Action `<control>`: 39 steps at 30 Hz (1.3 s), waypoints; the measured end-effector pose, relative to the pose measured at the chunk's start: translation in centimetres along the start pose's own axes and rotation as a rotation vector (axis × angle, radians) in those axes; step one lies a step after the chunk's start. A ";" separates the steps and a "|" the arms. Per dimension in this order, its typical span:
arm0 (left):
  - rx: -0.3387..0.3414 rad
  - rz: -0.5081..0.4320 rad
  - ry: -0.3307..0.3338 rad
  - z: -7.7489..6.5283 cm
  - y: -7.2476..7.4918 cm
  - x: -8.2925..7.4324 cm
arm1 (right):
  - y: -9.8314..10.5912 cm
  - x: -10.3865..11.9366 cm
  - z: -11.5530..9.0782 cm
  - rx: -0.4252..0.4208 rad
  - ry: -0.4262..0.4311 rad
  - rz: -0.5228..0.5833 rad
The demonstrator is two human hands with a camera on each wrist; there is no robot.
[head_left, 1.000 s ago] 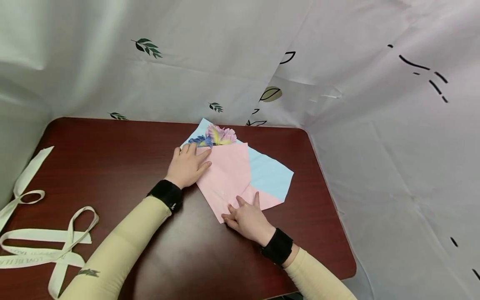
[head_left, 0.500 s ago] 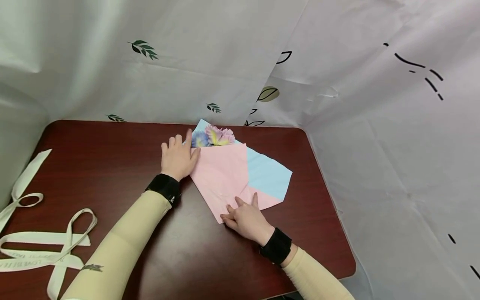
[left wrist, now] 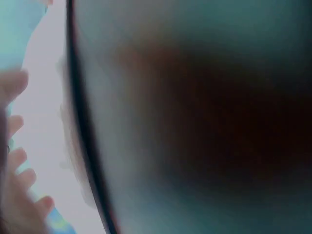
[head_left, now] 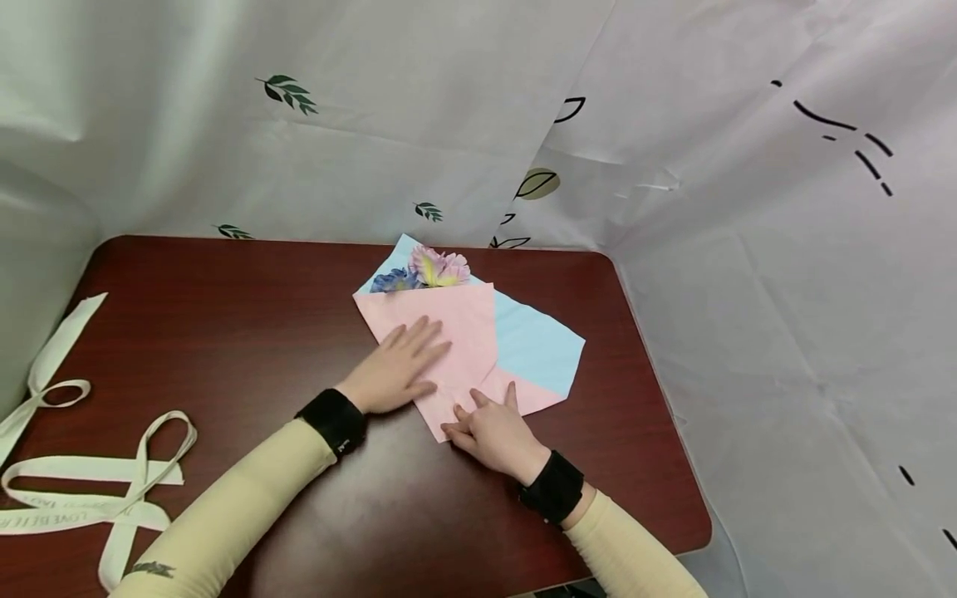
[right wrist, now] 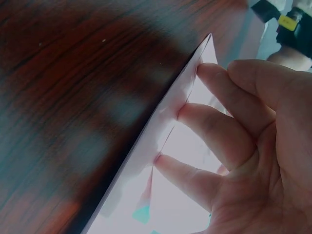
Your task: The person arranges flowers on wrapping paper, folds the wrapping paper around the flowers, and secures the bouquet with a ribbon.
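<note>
Looking down, we've got our left hand lying on the pink paper, fingers loosely spread, not gripping anything. Our right hand is down by the paper's lower point, fingers released too, tips just pressing along a fold. The whole wrap sits mid-counter, toward the back, with blue paper showing at the right and top. We can see a pink flower and a blue flower poking past the pink edge. Off left, some looped white ribbon.
</note>
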State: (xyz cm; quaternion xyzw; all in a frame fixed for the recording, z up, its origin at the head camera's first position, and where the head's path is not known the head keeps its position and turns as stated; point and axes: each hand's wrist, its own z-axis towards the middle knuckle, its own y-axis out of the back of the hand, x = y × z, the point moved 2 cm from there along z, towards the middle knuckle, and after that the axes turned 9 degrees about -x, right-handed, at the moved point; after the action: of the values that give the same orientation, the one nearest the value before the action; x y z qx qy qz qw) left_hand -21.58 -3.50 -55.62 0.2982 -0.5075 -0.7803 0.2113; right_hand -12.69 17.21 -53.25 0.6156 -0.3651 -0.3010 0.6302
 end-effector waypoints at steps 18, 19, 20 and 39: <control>0.332 -0.094 -0.053 -1.3 -2.8 -3.3 | -0.6 -5.2 -1.3 -0.038 0.028 0.287; 0.340 -0.088 -0.050 -1.3 -2.7 -3.4 | -0.7 -5.8 -1.2 -0.040 0.026 0.289; 0.345 -0.090 -0.047 -1.2 -2.8 -3.5 | -0.8 -6.4 -1.2 -0.043 0.016 0.287; 0.352 -0.116 -0.036 -1.3 -3.3 -3.0 | -1.2 -10.0 0.2 -0.141 -0.278 0.063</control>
State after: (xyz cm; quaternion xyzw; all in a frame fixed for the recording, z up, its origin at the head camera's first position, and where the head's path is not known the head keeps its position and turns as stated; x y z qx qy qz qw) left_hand -18.59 -1.21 -58.35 0.3454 -0.6219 -0.6955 0.1012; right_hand -18.33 25.34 -55.35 0.5106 -0.4459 -0.3881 0.6244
